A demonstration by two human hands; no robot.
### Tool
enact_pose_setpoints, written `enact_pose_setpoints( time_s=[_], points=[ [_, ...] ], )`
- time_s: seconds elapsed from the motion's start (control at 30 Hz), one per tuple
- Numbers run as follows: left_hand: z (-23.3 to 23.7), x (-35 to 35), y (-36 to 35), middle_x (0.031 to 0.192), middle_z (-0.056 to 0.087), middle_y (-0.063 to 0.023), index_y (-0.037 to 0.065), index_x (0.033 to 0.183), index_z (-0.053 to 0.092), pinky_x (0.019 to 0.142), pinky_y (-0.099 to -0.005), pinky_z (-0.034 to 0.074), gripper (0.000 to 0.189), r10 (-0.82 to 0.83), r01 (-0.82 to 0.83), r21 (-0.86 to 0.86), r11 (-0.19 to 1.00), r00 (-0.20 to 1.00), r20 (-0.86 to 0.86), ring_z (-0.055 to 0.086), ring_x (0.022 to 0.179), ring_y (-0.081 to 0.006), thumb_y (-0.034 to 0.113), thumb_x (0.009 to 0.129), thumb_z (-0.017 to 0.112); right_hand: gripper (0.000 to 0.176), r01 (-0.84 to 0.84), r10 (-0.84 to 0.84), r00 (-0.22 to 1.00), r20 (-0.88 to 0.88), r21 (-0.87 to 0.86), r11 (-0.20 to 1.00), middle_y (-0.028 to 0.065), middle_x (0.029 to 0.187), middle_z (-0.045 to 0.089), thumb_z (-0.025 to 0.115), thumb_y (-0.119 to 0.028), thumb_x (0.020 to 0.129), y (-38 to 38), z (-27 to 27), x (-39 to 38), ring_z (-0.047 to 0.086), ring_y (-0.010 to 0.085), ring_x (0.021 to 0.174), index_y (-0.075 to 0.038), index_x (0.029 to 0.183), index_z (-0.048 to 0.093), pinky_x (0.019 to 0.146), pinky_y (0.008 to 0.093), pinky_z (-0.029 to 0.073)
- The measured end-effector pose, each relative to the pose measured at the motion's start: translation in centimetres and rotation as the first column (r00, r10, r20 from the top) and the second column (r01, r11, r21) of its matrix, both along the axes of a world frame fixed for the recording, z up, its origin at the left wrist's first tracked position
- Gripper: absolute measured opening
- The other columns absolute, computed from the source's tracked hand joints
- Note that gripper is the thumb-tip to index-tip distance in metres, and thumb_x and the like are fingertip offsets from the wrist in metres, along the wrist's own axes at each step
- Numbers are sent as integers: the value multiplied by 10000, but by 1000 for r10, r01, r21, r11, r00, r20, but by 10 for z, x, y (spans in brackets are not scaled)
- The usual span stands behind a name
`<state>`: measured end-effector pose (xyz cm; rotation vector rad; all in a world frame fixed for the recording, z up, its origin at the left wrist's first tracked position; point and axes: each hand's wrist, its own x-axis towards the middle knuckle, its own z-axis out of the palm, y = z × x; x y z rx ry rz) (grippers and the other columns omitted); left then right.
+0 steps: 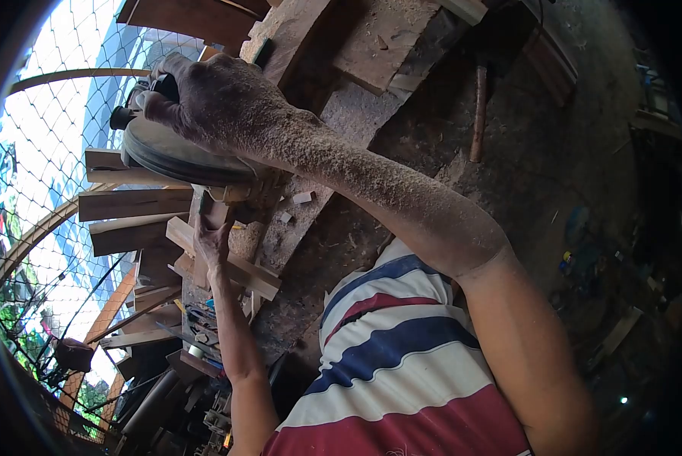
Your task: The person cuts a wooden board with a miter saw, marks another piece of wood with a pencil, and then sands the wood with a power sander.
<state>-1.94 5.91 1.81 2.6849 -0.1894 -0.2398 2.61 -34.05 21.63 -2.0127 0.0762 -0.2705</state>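
My right hand (223, 99), coated in sawdust up the forearm, is wrapped round the dark handle of a power saw (178, 156) with a large round guard. Below the saw, my left hand (213, 239) grips a wooden piece (217, 213), its thumb and fingers on either side. A pale wooden strip (254, 275) lies crosswise beside the left hand. The saw blade is hidden under the guard, and the far end of the gripped piece cannot be made out.
Sawdust and small offcuts (303, 197) lie on the bench (348, 114). Several boards (136, 204) stick out at the left, before a wire mesh (45, 152). A hammer (479, 114) is at the upper right. Tools (200, 323) sit below the left hand.
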Motion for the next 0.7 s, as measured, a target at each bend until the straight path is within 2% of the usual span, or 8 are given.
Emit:
enact_pose_setpoints(
  time_s=[0.1, 0.2, 0.3, 0.4, 0.5, 0.6, 0.7],
  points=[
    [-6, 2, 7, 1326, 741, -275, -47, 1448, 653, 1069, -453, 533, 908, -1, 0, 41, 999, 1000, 10, 700, 1252, -427, 398, 721, 967, 694, -10, 10, 1000, 12, 0, 1000, 197, 941, 813, 606, -636, 1092, -2, -3, -1, 844, 324, 912, 32, 1263, 681, 827, 468, 706],
    [-8, 0, 10, 1337, 748, -268, -57, 1449, 658, 1082, -443, 531, 923, -16, 17, -49, 999, 999, 30, 707, 1260, -406, 398, 708, 970, 690, -19, 19, 1000, -23, -30, 999, 199, 931, 814, 609, -630, 1092, -3, -5, -4, 846, 327, 893, 34, 1268, 679, 805, 467, 709],
    [-9, 0, 7, 1323, 758, -262, -59, 1433, 672, 1076, -440, 534, 912, 5, -2, -46, 999, 998, 65, 717, 1242, -393, 399, 703, 969, 680, -19, 18, 1000, -19, -10, 1000, 197, 923, 815, 615, -623, 1089, -6, -4, -9, 846, 331, 883, 32, 1263, 679, 806, 471, 709],
    [2, -1, -4, 1328, 756, -268, -65, 1437, 665, 1084, -442, 533, 922, 29, -29, -30, 999, 999, 13, 716, 1251, -398, 402, 701, 966, 681, 14, -15, 999, 47, 22, 1000, 194, 925, 817, 623, -623, 1084, -5, -8, -11, 846, 333, 882, 33, 1259, 684, 799, 472, 709],
    [1, 0, 0, 1338, 753, -262, -48, 1451, 663, 1089, -443, 530, 925, 18, -18, -22, 1000, 1000, -7, 713, 1265, -394, 401, 700, 964, 680, 2, -2, 1000, 1, -15, 1000, 196, 929, 817, 619, -620, 1085, -6, -6, -11, 846, 332, 885, 35, 1257, 689, 795, 475, 710],
    [-11, 2, 10, 1297, 762, -263, -35, 1429, 676, 1062, -446, 537, 891, -21, 22, -16, 1000, 997, 79, 722, 1223, -403, 393, 701, 961, 676, 21, -22, 999, 25, 27, 999, 205, 933, 815, 612, -607, 1089, -4, -4, -11, 846, 335, 884, 43, 1256, 691, 799, 478, 709],
    [-7, 1, 6, 1247, 765, -268, -38, 1400, 681, 1031, -456, 543, 854, -38, 42, -44, 998, 996, 87, 725, 1171, -413, 381, 709, 957, 678, 17, -17, 1000, 7, 29, 999, 217, 937, 813, 610, -598, 1088, -2, -5, -7, 845, 341, 884, 53, 1258, 689, 808, 478, 708]
  ],
)
